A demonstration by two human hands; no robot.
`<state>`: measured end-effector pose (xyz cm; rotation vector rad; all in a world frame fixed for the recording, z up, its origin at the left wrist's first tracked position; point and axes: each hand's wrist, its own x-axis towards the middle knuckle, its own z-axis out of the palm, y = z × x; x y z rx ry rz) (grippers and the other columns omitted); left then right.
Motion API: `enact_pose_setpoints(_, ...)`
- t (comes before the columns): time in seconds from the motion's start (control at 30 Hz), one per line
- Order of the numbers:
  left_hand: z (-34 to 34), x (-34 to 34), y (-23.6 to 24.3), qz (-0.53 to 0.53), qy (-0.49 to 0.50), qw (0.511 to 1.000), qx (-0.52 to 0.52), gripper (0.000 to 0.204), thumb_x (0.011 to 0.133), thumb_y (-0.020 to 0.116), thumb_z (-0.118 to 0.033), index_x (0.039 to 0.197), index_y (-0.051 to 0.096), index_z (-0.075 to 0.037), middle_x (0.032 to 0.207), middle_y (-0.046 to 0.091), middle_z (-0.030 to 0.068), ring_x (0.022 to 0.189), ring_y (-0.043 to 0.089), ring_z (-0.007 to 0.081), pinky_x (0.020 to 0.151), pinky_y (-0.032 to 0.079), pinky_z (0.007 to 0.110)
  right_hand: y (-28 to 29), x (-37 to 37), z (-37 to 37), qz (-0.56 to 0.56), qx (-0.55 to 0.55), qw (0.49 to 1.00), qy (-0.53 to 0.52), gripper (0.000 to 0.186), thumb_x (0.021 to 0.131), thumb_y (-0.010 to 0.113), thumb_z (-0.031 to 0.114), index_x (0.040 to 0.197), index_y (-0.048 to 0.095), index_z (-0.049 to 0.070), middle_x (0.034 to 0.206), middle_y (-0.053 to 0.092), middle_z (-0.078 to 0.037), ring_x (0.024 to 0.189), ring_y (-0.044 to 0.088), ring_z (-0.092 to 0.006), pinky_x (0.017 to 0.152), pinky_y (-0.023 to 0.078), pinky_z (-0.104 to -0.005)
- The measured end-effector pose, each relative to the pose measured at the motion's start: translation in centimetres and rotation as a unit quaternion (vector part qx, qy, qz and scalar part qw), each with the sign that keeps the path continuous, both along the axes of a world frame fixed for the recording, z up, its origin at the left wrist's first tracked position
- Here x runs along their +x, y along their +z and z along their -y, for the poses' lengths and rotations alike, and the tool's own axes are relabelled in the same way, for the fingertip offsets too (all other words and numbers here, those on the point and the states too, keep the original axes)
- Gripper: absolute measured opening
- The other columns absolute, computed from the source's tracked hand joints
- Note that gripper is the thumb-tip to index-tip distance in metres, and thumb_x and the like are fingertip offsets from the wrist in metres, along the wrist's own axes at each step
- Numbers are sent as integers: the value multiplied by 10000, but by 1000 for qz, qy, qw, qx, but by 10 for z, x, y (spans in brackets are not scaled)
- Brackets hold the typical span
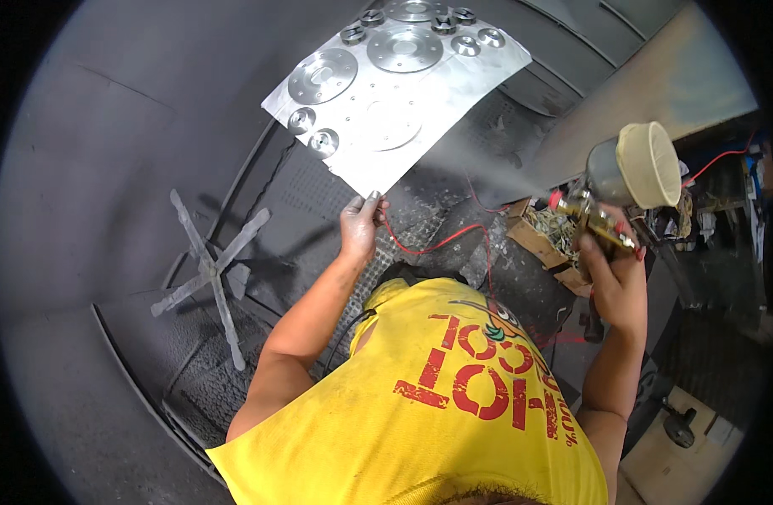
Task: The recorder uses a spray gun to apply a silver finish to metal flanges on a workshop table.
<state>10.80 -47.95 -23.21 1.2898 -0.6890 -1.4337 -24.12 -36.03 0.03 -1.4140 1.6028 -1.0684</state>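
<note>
A person in a yellow cloth shirt (344, 438), printed with large red block lettering (424, 390) and a small colourful cartoon figure, works with both bare arms reaching forward, elbows out to the sides. The right hand (612, 273) is wrapped around the grip of a metal spray gun (598, 220), fingers curled in; whether one presses the trigger cannot be told. The gun's long axis slants from the right hand up toward the left, its red-ringed nozzle aimed at the area beyond the left hand, and a pale spray mist (487, 172) fans out from it. A grey cup with a cream cover (652, 164) tops the gun, past the right hand. The left hand (363, 225), fingertips dusted grey-white, pinches the near corner of a white four-sided sheet (462, 88) between thumb and fingers. A thin red hose (441, 251) curves between the hands. To the left hand's left is a grey-coated cross-shaped frame (208, 268); left of the right hand, lower down, sits a brown cardboard box (528, 238) of tangled pale material. Farther out, the sheet carries large flat silvery metal discs (322, 76) and smaller round metal pieces (322, 143).
</note>
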Motion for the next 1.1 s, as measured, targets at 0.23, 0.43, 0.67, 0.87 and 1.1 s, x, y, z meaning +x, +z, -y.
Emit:
enact_pose_setpoints(0.23,-3,7,-3,-23,-21,999,-25,190,1003,617,-207,945,671,-34,853,696,39,655,539,74,623,446,237,-4,13,8,-36,36,999,-8,301,984,624,102,1274,568,39,868,625,-32,656,507,-67,589,425,-234)
enact_pose_setpoints(0.43,-2,19,-5,-4,-50,998,-42,189,988,638,-205,924,673,-31,859,708,53,656,545,74,620,449,238,13,19,47,-140,-88,985,-49,284,1020,566,122,1257,553,-34,978,653,-84,913,600,-157,863,467,-287)
enact_pose_setpoints(0.67,0,22,2,-19,-84,996,-39,181,990,641,-183,958,684,-11,860,712,57,677,562,70,627,461,234,23,61,45,-39,-23,999,22,312,980,626,89,1269,569,-14,922,624,-27,846,563,-104,756,472,-260)
enact_pose_setpoints(0.87,2,29,2,-26,-100,994,-46,159,987,653,-164,966,685,-9,854,712,50,677,567,71,638,469,231,37,78,39,-9,47,989,141,289,953,658,77,1216,585,-18,864,614,-23,693,532,-85,611,443,-249)
enact_pose_setpoints(1.1,4,37,2,-12,-129,991,-47,146,990,649,-167,973,692,-29,862,725,41,710,584,69,678,474,237,42,108,88,-35,62,990,118,317,959,630,74,1259,562,-6,843,613,-31,699,538,-80,619,450,-248)
